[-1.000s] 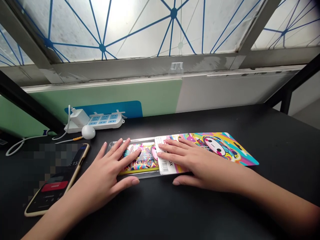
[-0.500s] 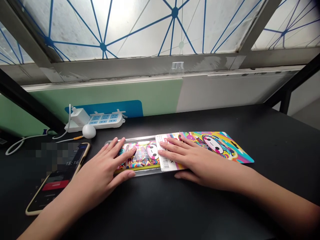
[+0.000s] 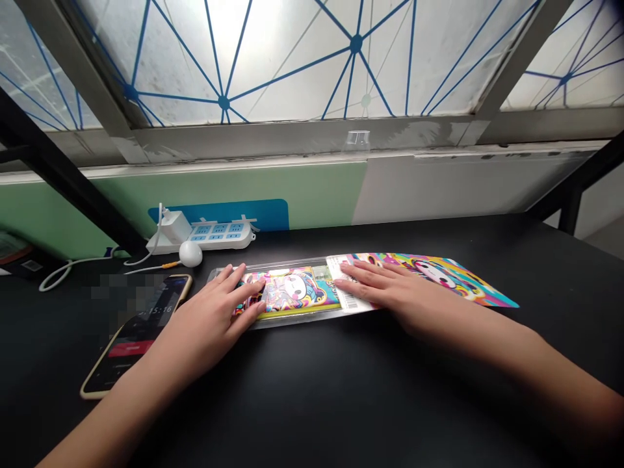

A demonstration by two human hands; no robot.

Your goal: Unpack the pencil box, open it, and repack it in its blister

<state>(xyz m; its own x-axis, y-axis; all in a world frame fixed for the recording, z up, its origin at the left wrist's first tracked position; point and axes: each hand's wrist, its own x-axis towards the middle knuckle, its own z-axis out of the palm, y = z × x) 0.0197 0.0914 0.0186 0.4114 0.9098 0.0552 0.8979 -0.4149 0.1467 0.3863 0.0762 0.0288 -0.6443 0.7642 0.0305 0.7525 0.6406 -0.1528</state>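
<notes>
A clear plastic package [image 3: 292, 294] with a bright cartoon phone case inside lies flat on the black table [image 3: 341, 390]. My left hand [image 3: 214, 315] rests flat on the package's left end, fingers spread. My right hand [image 3: 390, 292] lies flat, fingers stretched out, on a colourful printed card insert [image 3: 453, 276] that sticks out of the package's right end. A white barcode label shows by my right fingertips.
A smartphone [image 3: 136, 331] with a lit screen lies left of my left hand. Behind it sit a white power strip [image 3: 214, 235] with a plugged charger, a white round object [image 3: 190, 253] and cables. A green and white panel and window run along the back.
The card insert has slid further right out of the clear package under my right hand, showing more of the case. The view has shifted slightly.
</notes>
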